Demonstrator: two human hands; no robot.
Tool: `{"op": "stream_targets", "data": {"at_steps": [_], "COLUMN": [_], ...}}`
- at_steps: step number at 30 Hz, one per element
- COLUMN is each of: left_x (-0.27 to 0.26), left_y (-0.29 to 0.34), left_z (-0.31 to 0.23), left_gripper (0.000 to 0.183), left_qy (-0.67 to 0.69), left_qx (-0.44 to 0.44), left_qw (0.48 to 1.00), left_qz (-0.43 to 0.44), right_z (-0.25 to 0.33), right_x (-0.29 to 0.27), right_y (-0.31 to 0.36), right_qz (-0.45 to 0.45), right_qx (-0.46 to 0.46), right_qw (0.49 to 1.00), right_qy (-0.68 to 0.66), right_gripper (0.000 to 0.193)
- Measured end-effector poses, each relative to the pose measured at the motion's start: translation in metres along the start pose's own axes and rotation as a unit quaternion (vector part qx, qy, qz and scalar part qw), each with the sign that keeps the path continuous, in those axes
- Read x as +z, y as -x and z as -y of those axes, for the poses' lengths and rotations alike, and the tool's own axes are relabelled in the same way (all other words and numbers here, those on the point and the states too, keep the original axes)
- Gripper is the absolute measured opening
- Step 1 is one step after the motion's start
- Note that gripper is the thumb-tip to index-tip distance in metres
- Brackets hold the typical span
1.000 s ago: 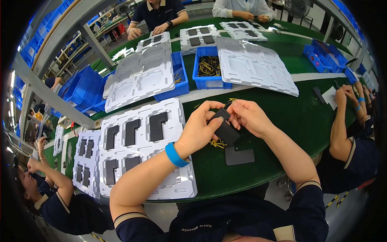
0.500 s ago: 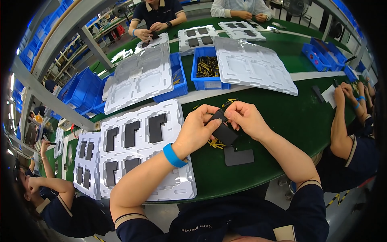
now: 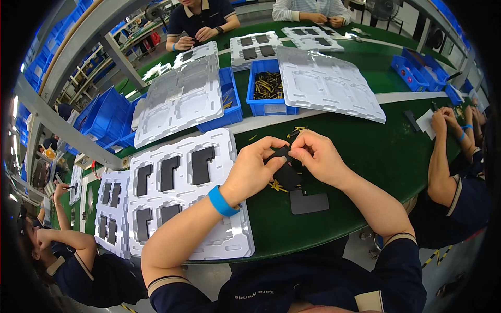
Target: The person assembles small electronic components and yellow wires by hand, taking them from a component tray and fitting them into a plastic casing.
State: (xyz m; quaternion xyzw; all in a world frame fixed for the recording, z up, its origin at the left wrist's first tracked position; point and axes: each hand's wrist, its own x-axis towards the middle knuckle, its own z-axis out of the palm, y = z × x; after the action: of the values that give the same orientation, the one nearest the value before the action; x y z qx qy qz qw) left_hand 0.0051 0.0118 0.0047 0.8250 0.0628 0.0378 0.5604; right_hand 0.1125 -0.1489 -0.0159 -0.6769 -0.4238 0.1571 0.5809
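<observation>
My left hand (image 3: pixel 251 172) grips a flat black part (image 3: pixel 287 176), its thumb lying on the top face and its fingers underneath. At that part's upper end my right hand (image 3: pixel 319 156) is closed in a pinch. Whatever lies between its fingertips is too small to make out. Below both hands, a similar L-shaped black part (image 3: pixel 309 202) lies on the green table (image 3: pixel 360 193). Short yellow-and-black strips (image 3: pixel 277 186) are scattered by the held part, partly covered by it. More strips (image 3: pixel 297 130) lie just beyond my fingers.
Left of my arm, a white molded tray (image 3: pixel 182 141) holds several black parts; a smaller-looking tray (image 3: pixel 112 203) sits beyond it. Ahead stand a blue bin (image 3: pixel 271 110) of strips and a tilted white tray (image 3: pixel 334 88). Co-workers sit across and on both sides.
The held black part has tilted and shifted slightly up and left, and my right fingers have moved a little with it. Across the table, a co-worker's hands have shifted.
</observation>
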Motion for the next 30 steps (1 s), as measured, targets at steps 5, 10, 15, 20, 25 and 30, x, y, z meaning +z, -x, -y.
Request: {"op": "stream_targets", "data": {"at_steps": [5, 10, 15, 20, 25, 30], "left_x": [0.000, 0.002, 0.000, 0.003, 0.001, -0.004], "left_y": [0.000, 0.003, 0.002, 0.003, -0.001, -0.003], "left_z": [0.003, 0.000, 0.000, -0.004, -0.002, 0.002], "left_gripper": [0.026, 0.027, 0.031, 0.033, 0.028, 0.027], "left_qy": [0.000, -0.027, -0.028, 0.018, 0.092, 0.145], "left_qx": [0.006, 0.070, 0.050, 0.054, -0.016, -0.021], "left_qw": [1.000, 0.997, 0.998, 0.998, 0.996, 0.989], "left_qz": [0.004, -0.013, 0.011, 0.017, -0.010, -0.013], "right_z": [-0.003, -0.002, -0.003, -0.001, -0.004, -0.001], "right_x": [-0.001, -0.005, -0.011, -0.015, -0.019, -0.019], "right_y": [-0.001, -0.002, -0.005, -0.008, -0.010, -0.008], "right_qz": [-0.021, 0.030, 0.053, 0.057, 0.066, 0.074], "right_qx": [-0.134, 0.052, 0.078, 0.115, 0.102, 0.074], "right_qw": [0.983, 0.997, 0.992, 0.982, 0.980, 0.986], "right_qy": [0.122, -0.052, -0.086, -0.142, -0.160, -0.127], "right_gripper": [0.010, 0.015, 0.019, 0.018, 0.018, 0.013]}}
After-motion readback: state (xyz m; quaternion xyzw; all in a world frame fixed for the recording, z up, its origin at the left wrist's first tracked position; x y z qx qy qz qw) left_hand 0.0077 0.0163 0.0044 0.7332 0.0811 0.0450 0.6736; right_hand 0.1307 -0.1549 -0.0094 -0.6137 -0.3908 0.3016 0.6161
